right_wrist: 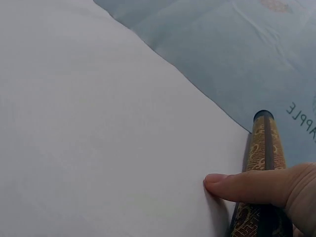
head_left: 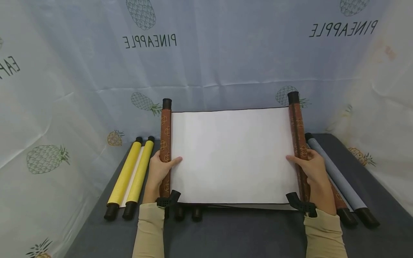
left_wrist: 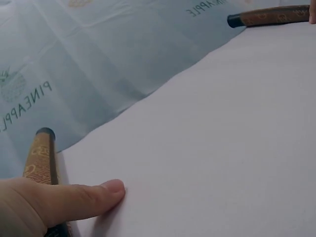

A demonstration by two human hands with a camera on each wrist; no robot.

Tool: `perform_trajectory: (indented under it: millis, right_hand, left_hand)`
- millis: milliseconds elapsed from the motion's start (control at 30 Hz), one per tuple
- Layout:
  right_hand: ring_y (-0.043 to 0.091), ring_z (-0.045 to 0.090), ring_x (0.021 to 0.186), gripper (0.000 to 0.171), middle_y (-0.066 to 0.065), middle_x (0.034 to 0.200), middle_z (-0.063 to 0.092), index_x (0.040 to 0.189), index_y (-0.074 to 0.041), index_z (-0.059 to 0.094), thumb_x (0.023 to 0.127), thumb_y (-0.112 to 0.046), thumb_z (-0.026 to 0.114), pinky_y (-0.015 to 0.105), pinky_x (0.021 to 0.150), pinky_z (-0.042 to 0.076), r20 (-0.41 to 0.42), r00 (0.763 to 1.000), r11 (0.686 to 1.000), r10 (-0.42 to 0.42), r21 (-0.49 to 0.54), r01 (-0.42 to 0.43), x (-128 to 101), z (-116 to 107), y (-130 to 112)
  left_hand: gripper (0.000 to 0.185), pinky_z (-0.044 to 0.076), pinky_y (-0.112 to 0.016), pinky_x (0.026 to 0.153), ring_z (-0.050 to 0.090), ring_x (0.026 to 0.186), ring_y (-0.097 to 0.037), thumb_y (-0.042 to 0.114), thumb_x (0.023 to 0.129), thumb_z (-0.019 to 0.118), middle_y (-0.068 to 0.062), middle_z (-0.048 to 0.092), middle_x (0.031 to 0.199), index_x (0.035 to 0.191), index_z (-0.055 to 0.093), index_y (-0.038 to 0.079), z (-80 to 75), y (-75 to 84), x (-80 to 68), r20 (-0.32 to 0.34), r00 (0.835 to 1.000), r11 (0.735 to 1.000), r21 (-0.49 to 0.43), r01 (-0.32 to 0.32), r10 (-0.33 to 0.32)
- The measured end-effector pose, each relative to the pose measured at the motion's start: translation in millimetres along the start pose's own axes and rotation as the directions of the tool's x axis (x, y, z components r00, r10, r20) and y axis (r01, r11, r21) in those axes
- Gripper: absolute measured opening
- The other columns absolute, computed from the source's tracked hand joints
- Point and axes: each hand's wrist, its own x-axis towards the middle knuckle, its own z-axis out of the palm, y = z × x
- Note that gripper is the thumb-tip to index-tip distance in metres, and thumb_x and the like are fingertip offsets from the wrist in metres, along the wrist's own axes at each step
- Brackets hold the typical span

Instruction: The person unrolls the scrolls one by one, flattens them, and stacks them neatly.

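Note:
A hanging scroll, its blank white sheet (head_left: 230,157) spread between two brown patterned rolls with black end caps, is held up above the dark table. My left hand (head_left: 160,169) grips the left roll (head_left: 166,132), its thumb lying across onto the sheet's front; the other fingers are hidden behind. On the opposite side, my right hand (head_left: 313,166) holds the right roll (head_left: 296,123) the same way, and that roll leans slightly. Both wrist views show the thumb over the roll, the left thumb (left_wrist: 94,200) and right thumb (right_wrist: 247,186) touching white sheet.
A yellow scroll (head_left: 125,173) with two rolls lies on the table's left side. A grey-blue roll (head_left: 337,172) lies at the right beside a brown roll (head_left: 338,197). Black end caps (head_left: 196,214) poke out below the held sheet. A pineapple-print curtain (head_left: 206,61) surrounds the table (head_left: 238,236).

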Motion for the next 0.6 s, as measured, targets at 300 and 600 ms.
perform_trajectory:
  millis: [300,600]
  right_hand:
    - [0.045,0.005,0.149,0.093,0.021,0.162,-0.005,0.154,-0.002,-0.004,0.093,-0.036,0.057,0.066,0.115,0.018,0.026,0.999,0.999,0.037,0.019,-0.038,-3.1,-6.7,-0.6]
    - [0.045,0.004,0.149,0.091,0.021,0.162,-0.003,0.154,-0.004,-0.002,0.094,-0.043,0.054,0.062,0.118,0.016,0.052,0.998,1.0,0.018,0.017,-0.019,-3.8,-13.8,0.2]
  left_hand:
    - [0.047,0.053,-0.031,0.077,0.06,0.088,-0.021,0.022,0.088,0.069,-0.021,0.064,0.106,0.125,0.054,-0.003,2.5,0.4,-1.2,-0.095,0.991,0.995,0.005,-0.098,0.098]
    - [0.035,0.042,-0.019,0.059,0.047,0.065,-0.001,0.018,0.09,0.066,-0.001,0.056,0.081,0.117,0.058,-0.003,1.1,1.2,-0.1,-0.171,0.976,0.987,-0.065,-0.15,0.137]
